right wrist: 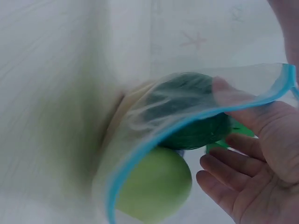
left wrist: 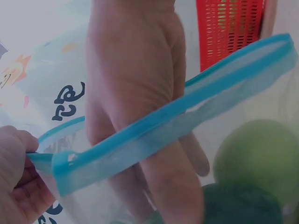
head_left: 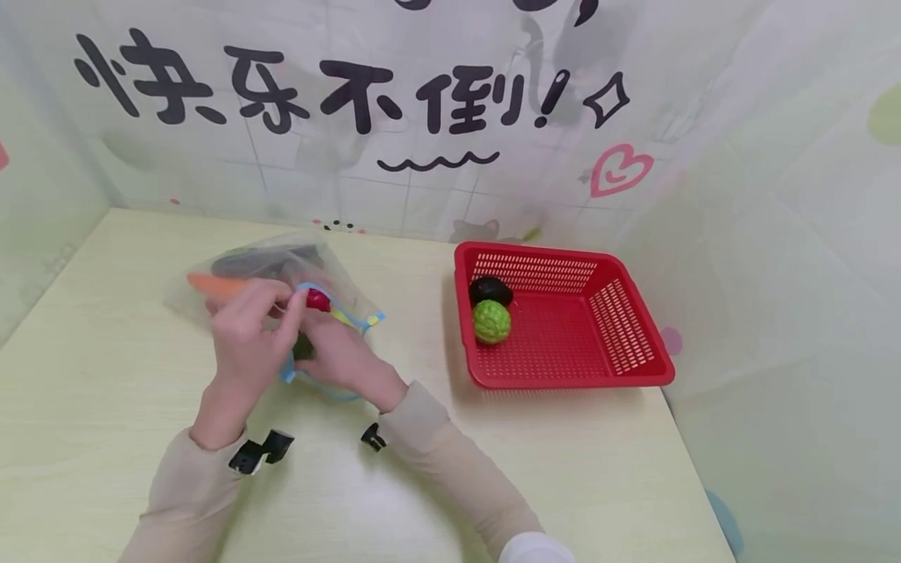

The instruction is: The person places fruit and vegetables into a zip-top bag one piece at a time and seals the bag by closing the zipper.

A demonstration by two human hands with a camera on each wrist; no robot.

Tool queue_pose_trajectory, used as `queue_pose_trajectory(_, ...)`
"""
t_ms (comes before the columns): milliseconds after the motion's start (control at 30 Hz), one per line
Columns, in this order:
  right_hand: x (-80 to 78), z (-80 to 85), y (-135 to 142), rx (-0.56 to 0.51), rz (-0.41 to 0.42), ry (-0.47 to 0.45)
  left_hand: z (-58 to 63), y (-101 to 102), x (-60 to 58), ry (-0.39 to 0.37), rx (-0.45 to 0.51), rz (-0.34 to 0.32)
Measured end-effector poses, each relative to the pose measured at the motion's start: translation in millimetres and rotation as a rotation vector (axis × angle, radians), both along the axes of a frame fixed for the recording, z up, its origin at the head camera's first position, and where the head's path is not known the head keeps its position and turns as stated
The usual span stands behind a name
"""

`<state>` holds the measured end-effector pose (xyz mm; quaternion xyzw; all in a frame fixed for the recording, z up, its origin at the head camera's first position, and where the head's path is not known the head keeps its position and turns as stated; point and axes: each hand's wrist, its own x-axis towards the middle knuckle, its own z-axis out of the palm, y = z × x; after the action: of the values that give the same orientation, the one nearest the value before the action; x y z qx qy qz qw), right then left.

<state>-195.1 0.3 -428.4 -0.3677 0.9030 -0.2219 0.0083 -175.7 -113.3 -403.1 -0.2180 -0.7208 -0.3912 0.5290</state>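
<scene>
A clear zip bag (head_left: 355,301) with a blue zip edge lies on the table. My left hand (head_left: 246,324) pinches the blue zip edge (left wrist: 44,161) at one corner. My right hand (head_left: 338,348) reaches through the mouth of the bag, fingers loosely spread. Its thumb (right wrist: 233,98) lies against a dark green rounded vegetable (right wrist: 201,130), with the other fingers just beside it. Next to that sits a light green round fruit (right wrist: 156,186). Further inside the bag show an orange carrot-like piece (head_left: 211,285), a long dark vegetable (head_left: 260,262) and a small red one (head_left: 318,299).
To the right stands a red plastic basket (head_left: 563,383) with slotted walls. In its left side lie a dark oval fruit (head_left: 490,290) and a bumpy green fruit (head_left: 491,321). A printed wall sheet (head_left: 338,172) rises behind the table (head_left: 394,477).
</scene>
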Motion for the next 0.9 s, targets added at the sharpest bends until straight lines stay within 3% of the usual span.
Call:
queue_pose_trajectory(267,23.3,23.5,40,-0.369,0.103,0.120,32.1,-13,-9.7,-0.119,-0.031,0.037)
queue_pose_trajectory(433,29.4,37.9,80,-0.553,0.069,0.185,61.3,-25,-23.6,-0.173,-0.029,0.104)
queue_pose_trajectory(567,25.1,45.4,118,-0.636,-0.059,0.219,89.2,-37,-36.1,-0.188,-0.018,0.153)
queue_pose_trajectory(700,19.7,44.4,154,-0.607,-0.296,0.214,109.7,-43,-44.7,-0.205,-0.032,0.188)
queue_pose_trajectory(800,16.7,40.6,176,-0.483,-0.472,0.165,115.1,-43,-46.9,-0.228,-0.083,0.185)
queue_pose_trajectory(900,13.3,35.5,194,-0.300,-0.599,0.050,113.0,-39,-46.1,-0.242,-0.144,0.153)
